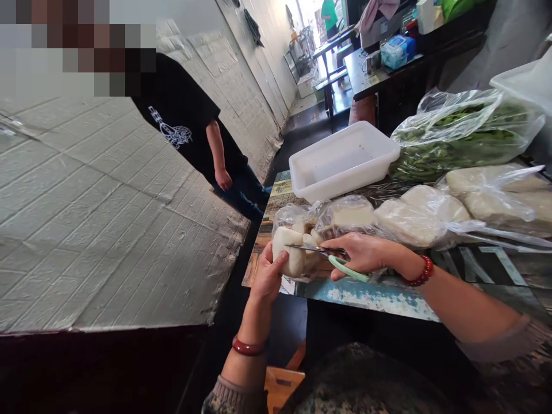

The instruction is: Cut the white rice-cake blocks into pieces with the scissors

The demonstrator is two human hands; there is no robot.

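Note:
My left hand (268,273) is closed around a smooth, off-white block (290,253) that looks like dough or tofu, held above the table's near edge. A pair of scissors with pale green handles (348,269) is gripped in my right hand (366,253). Its blades point left and lie against the upper part of the block, where a cut or crease shows. Just behind the block, clear plastic bags (345,211) with similar pale pieces rest on the table. My fingertips under the block are partly hidden.
A white plastic tub (345,161) stands at the table's far left. Bagged green vegetables (470,135) and more bagged pale blocks (495,195) fill the right side. A person in a black shirt (185,115) stands beyond the table's left edge, by the wall. A wooden stool (282,382) is below.

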